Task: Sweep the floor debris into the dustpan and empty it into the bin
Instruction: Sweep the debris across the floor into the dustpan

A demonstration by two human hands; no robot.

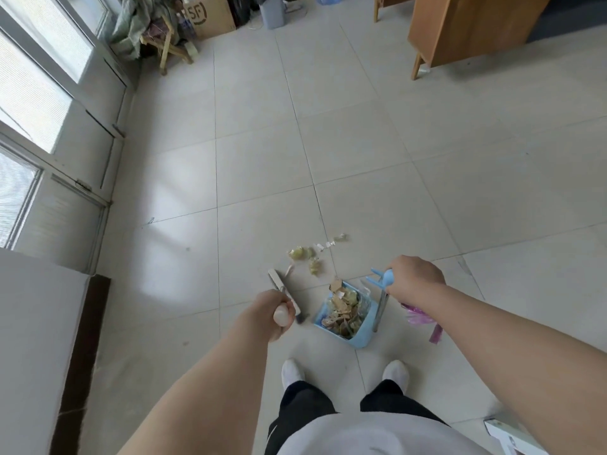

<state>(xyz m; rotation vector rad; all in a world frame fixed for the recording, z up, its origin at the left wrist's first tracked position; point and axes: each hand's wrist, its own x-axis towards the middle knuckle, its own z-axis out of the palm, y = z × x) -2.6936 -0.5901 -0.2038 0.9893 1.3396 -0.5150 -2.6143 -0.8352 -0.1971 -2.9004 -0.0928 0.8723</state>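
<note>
Left hand [279,315] is curled tight round the white knob end of the broom [283,288], whose pale head sits low to the floor just ahead of the knuckles. Right hand [414,280] is closed over the blue top of the upright handle of the dustpan [361,336], fingers wrapped, with a metal shaft running down from it to the pan. The dustpan stands on the tile just ahead of the two white-clad feet [292,372], nearer the right one, its mouth facing away from the person and its tray heaped with brown, yellow and white scraps. Loose debris [300,253], yellow-green pieces and a few white bits, lies on the tile just beyond the pan mouth, apart from it, strung along a tile joint; the broom head is beside this scatter on its left. A pink plastic bag [420,316] lies on the floor under the right forearm, just right of the shaft. Ahead, a wide run of pale floor tile [377,142] lies open between the debris and the far wall. The grey bin [272,13] stands at that far wall, well apart from the dustpan, beside a cardboard box [210,16]. Boundaries: a window wall [39,93] along the left; a white surface with a dark brown edge [82,339] at lower left, near the left forearm; a wooden chair [167,47] with cloth piled in the far left corner; a wooden cabinet [469,27] on legs at far right; a white box [512,436] at the lower right edge.
</note>
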